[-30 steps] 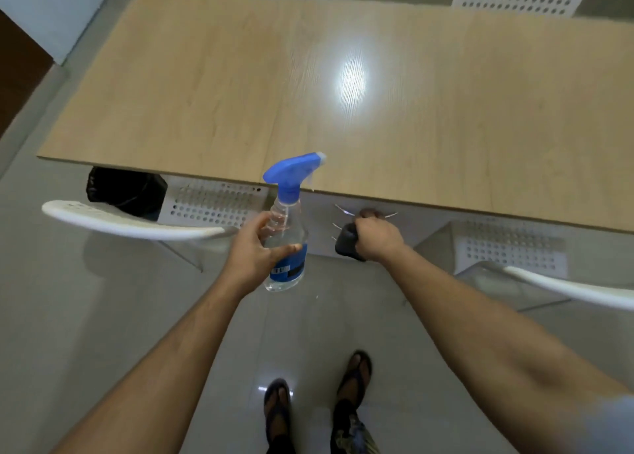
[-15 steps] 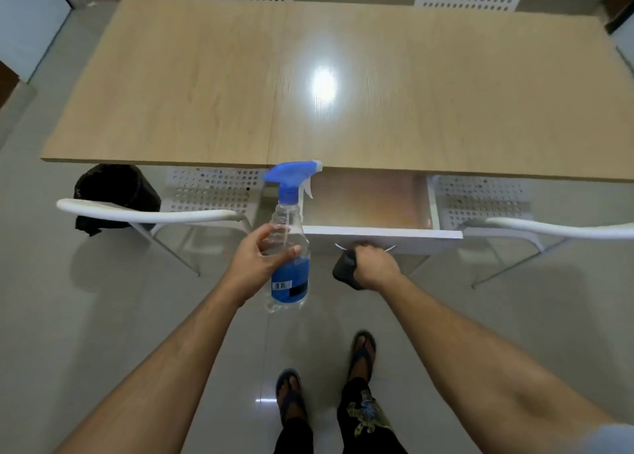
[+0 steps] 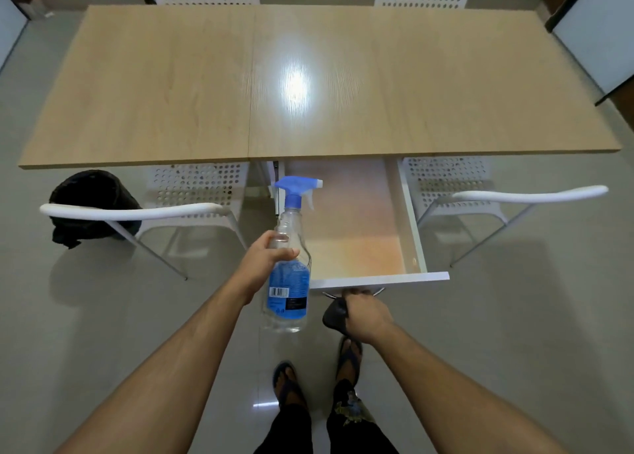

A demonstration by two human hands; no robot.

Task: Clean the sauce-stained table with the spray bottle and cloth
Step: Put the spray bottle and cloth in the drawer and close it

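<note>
Below the tabletop's [image 3: 343, 76] near edge a drawer [image 3: 356, 234] stands pulled out; left hand [image 3: 264, 264] grips the upright spray bottle [image 3: 290, 264] beside it, right hand [image 3: 363, 313] clutches the dark cloth [image 3: 333, 316] at the handle.

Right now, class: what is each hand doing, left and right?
Left hand: grips the spray bottle round its body.
Right hand: holds a dark cloth, fingers at the drawer handle.
</note>
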